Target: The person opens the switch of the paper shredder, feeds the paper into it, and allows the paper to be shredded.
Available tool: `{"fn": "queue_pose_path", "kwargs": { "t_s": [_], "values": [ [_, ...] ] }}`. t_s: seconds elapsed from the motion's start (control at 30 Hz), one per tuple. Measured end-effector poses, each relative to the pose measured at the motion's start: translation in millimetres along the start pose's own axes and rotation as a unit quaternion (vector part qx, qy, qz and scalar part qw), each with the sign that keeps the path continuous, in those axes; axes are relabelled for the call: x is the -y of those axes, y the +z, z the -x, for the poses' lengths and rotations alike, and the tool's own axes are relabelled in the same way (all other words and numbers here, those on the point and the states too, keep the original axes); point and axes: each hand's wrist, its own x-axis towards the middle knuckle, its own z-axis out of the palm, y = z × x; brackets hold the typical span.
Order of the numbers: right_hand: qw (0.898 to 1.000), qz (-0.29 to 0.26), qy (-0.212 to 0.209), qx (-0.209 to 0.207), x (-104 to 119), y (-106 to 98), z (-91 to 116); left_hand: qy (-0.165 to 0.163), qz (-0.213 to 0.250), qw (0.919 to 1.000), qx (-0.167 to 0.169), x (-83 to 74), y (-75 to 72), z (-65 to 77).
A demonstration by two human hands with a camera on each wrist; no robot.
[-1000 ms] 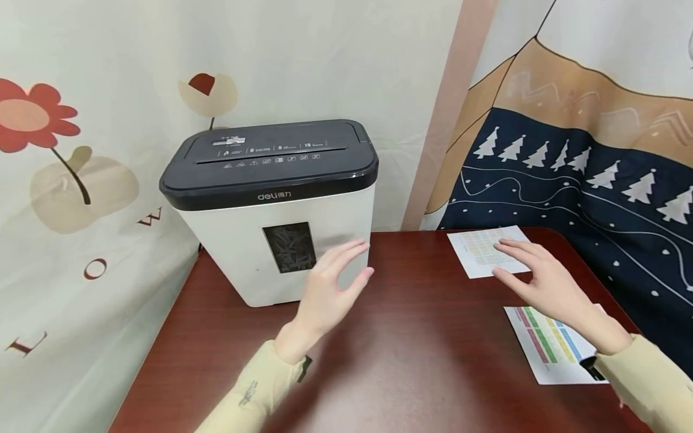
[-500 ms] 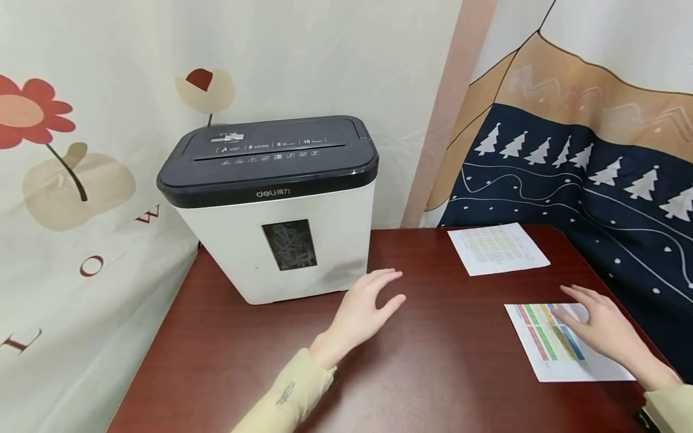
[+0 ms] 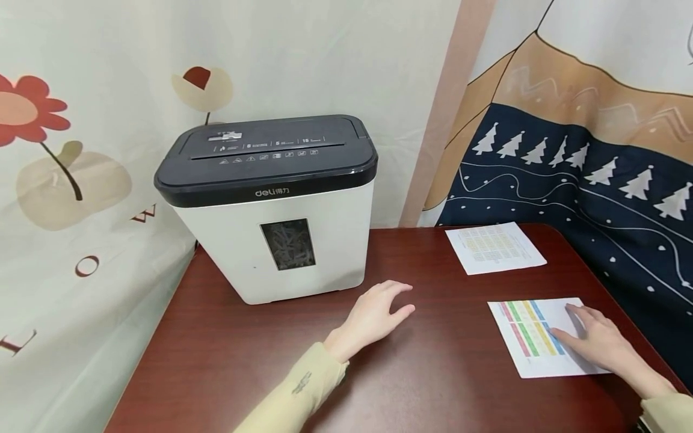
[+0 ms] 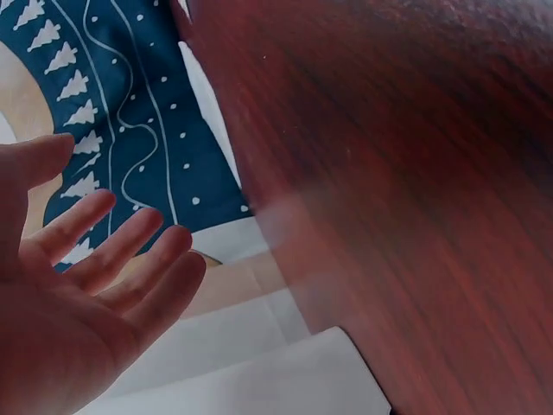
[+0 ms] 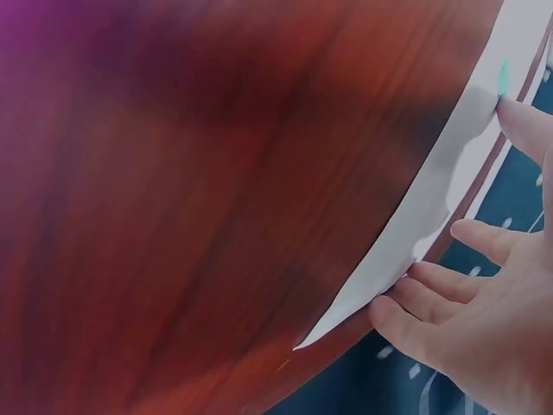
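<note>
In the head view, a white sheet of paper point(image 3: 527, 331) printed with red, green, yellow and blue stripes lies at the table's right side. My right hand point(image 3: 601, 340) rests on its right part, thumb near the blue stripe. The right wrist view shows the fingertips point(image 5: 393, 320) of this hand along the sheet's edge point(image 5: 406, 225). My left hand point(image 3: 373, 313) hovers over the middle of the table, fingers loosely bent and holding nothing. Behind it stands a white paper shredder point(image 3: 335, 234) with a black top and a small window showing shreds.
A second printed sheet point(image 3: 495, 248) lies farther back on the red-brown table point(image 3: 422, 385). A pale curtain point(image 3: 325, 54) hangs behind the shredder, and a dark blue tree-patterned cloth point(image 3: 568, 186) borders the table's right edge.
My right hand has come down and right from over the back sheet onto the striped sheet, which has slid a little left. The left hand has moved right and nearer, away from the shredder.
</note>
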Motion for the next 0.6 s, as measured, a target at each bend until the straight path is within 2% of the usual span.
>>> {"fn": "queue_pose_path", "kwargs": {
  "t_s": [0.4, 0.6],
  "values": [
    [0.999, -0.001, -0.031, -0.015, 73, 13, -2, 0.005, -0.048, 0.9972, 0.057, -18.6, 28.3, -18.1],
    [0.998, 0.005, -0.056, -0.024, 114, 22, 4, -0.013, -0.070, 0.9925, 0.099, -22.8, 37.7, -19.6]
  ]
}}
